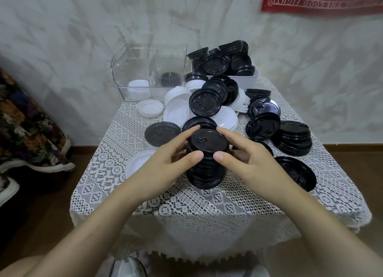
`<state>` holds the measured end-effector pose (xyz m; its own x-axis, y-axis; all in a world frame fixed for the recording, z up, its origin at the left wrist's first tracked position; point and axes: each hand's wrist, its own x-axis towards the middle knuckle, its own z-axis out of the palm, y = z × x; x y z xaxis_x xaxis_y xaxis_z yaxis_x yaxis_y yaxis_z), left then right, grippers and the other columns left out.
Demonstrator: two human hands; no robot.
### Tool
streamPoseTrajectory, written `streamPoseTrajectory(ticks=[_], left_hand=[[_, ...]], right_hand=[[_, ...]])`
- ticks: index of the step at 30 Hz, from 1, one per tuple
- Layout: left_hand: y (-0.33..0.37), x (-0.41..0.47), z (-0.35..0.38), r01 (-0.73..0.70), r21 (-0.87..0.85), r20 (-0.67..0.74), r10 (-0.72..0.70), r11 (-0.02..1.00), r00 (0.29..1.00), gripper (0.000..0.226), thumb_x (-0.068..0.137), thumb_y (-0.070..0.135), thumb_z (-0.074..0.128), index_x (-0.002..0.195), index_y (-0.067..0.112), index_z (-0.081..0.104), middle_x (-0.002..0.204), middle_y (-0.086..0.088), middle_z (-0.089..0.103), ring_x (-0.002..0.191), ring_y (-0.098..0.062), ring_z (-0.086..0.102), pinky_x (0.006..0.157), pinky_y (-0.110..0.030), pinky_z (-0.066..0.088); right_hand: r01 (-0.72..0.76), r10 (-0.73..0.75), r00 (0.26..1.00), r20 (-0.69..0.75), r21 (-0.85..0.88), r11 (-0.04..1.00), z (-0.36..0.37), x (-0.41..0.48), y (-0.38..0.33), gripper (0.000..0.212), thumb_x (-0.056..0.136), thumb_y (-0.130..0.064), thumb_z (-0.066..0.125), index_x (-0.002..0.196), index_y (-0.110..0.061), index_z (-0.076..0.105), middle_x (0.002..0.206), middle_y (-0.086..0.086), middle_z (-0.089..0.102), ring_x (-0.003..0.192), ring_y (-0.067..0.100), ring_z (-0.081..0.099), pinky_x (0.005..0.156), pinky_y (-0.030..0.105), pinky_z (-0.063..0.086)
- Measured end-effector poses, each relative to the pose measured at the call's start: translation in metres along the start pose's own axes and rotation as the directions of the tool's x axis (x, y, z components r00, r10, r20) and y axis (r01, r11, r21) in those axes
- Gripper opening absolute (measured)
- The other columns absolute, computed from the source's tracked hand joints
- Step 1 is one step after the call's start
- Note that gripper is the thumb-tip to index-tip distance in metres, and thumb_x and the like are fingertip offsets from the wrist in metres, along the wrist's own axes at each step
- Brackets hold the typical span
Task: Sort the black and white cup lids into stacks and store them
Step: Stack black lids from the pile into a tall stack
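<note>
A tall stack of black lids (207,152) stands on the lace-covered table (128,185) near its middle front. My left hand (165,162) grips the stack from the left and my right hand (248,158) grips it from the right, thumbs on the near side. Loose black lids (204,104) and white lids (178,113) lie mixed in a heap behind the stack. A clear two-compartment bin (149,73) at the back left holds a few white lids (137,88) on its left side and black lids (172,78) on its right.
A white tub (246,78) piled with black lids sits at the back right by the wall. Another short black stack (293,140) and a single black lid (296,173) lie to the right. A white lid (136,162) lies left of my hands. Floral fabric lies on the floor at left.
</note>
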<state>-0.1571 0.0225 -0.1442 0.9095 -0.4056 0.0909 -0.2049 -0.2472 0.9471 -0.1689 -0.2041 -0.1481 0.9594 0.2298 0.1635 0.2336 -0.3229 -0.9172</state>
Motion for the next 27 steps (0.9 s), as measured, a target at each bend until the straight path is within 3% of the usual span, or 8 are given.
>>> streamPoseTrajectory(ticks=[6,11,15,18,24,27], left_hand=[[-0.005,0.000,-0.002,-0.020,0.046,0.021,0.019,0.999,1.000,0.061,0.099,0.034,0.061,0.156,0.031,0.039,0.146,0.016,0.059,0.138,-0.004,0.052,0.119,-0.040,0.039],[-0.010,0.000,-0.006,-0.009,0.056,0.081,0.004,0.998,0.997,0.063,0.100,0.036,0.061,0.157,0.032,0.034,0.151,0.015,0.053,0.143,-0.004,0.046,0.121,-0.043,0.037],[-0.011,-0.001,-0.007,-0.019,0.100,0.129,0.005,0.995,0.992,0.064,0.102,0.037,0.058,0.159,0.033,0.028,0.154,0.018,0.048,0.145,0.000,0.042,0.122,-0.040,0.035],[-0.011,-0.001,-0.006,-0.022,0.116,0.137,0.006,0.993,0.991,0.065,0.101,0.038,0.055,0.160,0.035,0.026,0.155,0.022,0.046,0.143,0.004,0.041,0.121,-0.036,0.036],[-0.008,0.001,-0.002,-0.014,0.003,0.073,0.014,1.000,0.997,0.060,0.099,0.037,0.064,0.154,0.037,0.038,0.146,0.023,0.056,0.139,0.002,0.048,0.114,-0.030,0.041],[-0.009,0.005,-0.003,-0.033,0.008,0.039,0.033,0.999,0.999,0.059,0.093,0.037,0.066,0.148,0.034,0.045,0.142,0.021,0.060,0.135,-0.001,0.053,0.110,-0.025,0.045]], right_hand=[[-0.011,0.011,1.000,0.027,0.007,1.000,-0.001,0.003,-0.001,0.057,0.080,-0.046,0.073,0.134,-0.046,0.055,0.129,-0.021,0.070,0.122,-0.002,0.063,0.106,0.025,0.047],[-0.030,0.029,0.998,0.061,0.017,0.999,-0.003,0.004,-0.001,0.061,0.080,-0.041,0.077,0.137,-0.040,0.057,0.133,-0.023,0.067,0.125,0.003,0.063,0.112,0.038,0.048],[-0.029,0.027,0.997,0.077,0.018,0.999,-0.002,0.004,-0.005,0.064,0.081,-0.032,0.078,0.142,-0.030,0.057,0.132,-0.022,0.068,0.126,0.002,0.062,0.114,0.039,0.047],[-0.027,0.026,0.995,0.095,0.012,1.000,-0.004,0.004,-0.006,0.060,0.082,-0.032,0.077,0.138,-0.036,0.057,0.131,-0.024,0.068,0.126,0.001,0.062,0.114,0.038,0.047],[-0.045,0.045,0.997,0.070,-0.003,0.999,-0.006,0.005,-0.007,0.064,0.080,-0.043,0.075,0.141,-0.042,0.054,0.136,-0.027,0.063,0.130,0.000,0.059,0.115,0.040,0.046],[-0.056,0.057,0.994,0.091,-0.011,0.998,-0.009,0.005,-0.005,0.057,0.092,-0.033,0.073,0.144,-0.044,0.052,0.141,-0.027,0.060,0.132,-0.001,0.056,0.117,0.038,0.044]])
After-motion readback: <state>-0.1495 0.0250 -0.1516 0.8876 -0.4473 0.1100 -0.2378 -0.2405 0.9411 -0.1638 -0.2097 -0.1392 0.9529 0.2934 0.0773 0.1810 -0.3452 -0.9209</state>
